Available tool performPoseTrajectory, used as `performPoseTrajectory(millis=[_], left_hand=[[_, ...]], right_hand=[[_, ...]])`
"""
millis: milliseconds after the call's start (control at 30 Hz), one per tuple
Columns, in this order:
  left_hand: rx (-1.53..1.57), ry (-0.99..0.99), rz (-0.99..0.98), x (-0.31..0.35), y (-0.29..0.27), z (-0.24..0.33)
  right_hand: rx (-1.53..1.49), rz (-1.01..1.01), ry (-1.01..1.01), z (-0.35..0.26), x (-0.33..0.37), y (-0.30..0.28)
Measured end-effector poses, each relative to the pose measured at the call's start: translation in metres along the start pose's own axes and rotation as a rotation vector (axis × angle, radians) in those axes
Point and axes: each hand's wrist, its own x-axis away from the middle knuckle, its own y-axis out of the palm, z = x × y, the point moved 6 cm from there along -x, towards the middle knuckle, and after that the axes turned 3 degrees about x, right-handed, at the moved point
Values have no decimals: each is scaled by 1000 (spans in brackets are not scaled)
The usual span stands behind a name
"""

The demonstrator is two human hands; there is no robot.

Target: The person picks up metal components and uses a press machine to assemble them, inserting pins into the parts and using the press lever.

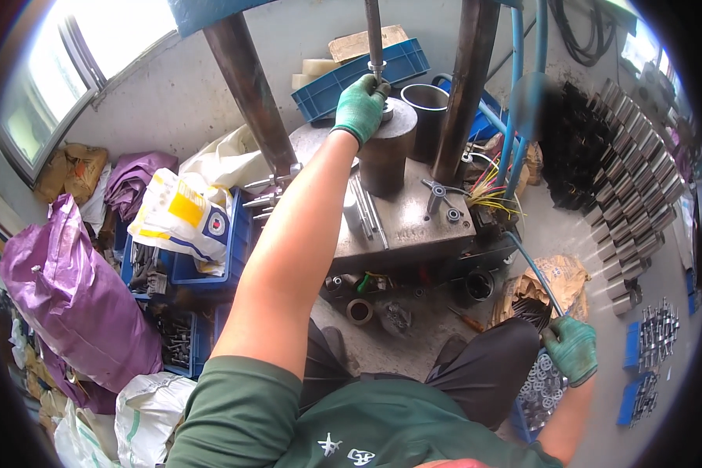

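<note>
My left hand, in a green glove, reaches forward with its fingers closed round a small metal fitting at the lower end of the press's vertical rod. Below that hand stands a thick steel cylinder on the press bed, and a metal ring on its top is partly hidden by the fingers. My right hand, gloved too, is curled at the end of a thin blue lever low on the right. Beneath it sits a blue bin of flat metal pieces.
Two dark press columns flank the work. Metal rods and a small knobbed tool lie on the bed. Stacked metal sleeves stand right; purple sacks and blue crates crowd the left.
</note>
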Motion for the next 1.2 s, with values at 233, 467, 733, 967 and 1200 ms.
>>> performPoseTrajectory(millis=[233, 467, 733, 967, 1200], left_hand=[[-23, -3, -23, -3, -1, -3], [-86, 16, -15, -3, -2, -1], [-24, -17, -31, 0, -2, -2], [-35, 36, 12, -5, -4, -9], [44, -7, 0, -3, 3, -5]], right_hand=[[-2, 11, -35, -12, -6, -12], [-34, 63, -54, -6, -3, -8], [-32, -34, -63, -8, -22, -22], [-166, 645, -274, 7, -114, -94], [-124, 809, -122, 39, -220, -141]])
